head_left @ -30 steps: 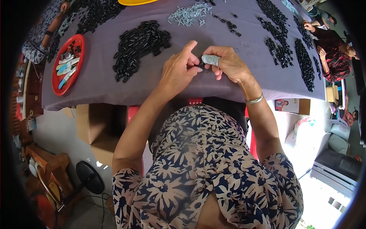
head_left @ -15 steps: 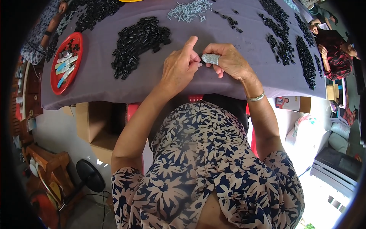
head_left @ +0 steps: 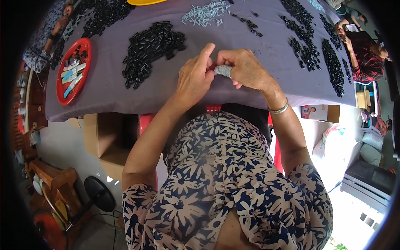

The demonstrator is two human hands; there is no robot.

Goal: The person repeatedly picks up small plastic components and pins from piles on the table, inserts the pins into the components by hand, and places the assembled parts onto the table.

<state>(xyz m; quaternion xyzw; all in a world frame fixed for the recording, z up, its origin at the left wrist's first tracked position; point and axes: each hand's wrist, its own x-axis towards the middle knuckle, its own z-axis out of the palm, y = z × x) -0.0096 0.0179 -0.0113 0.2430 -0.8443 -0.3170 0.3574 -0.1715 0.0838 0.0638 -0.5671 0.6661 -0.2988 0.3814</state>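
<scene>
Red tray (head_left: pixel 61 90): nine o'clock from hands; blue-and-pale tools (head_left: pixel 75 78) inside
Black pieces (head_left: pixel 154 43): nine-to-ten o'clock, glossy, cylindrical
Left hand (head_left: pixel 193 77), right hand (head_left: pixel 250 71): fingers together; cannot tell what they grip

Tbl (head_left: pixel 104 98), blk pcs (head_left: pixel 152 50), slvr bits (head_left: pixel 205 14), tray (head_left: pixel 61 91)

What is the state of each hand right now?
Left hand: partly curled; whether it holds anything cannot be told.
Right hand: curled, close to the left; anything inside cannot be told.
</scene>
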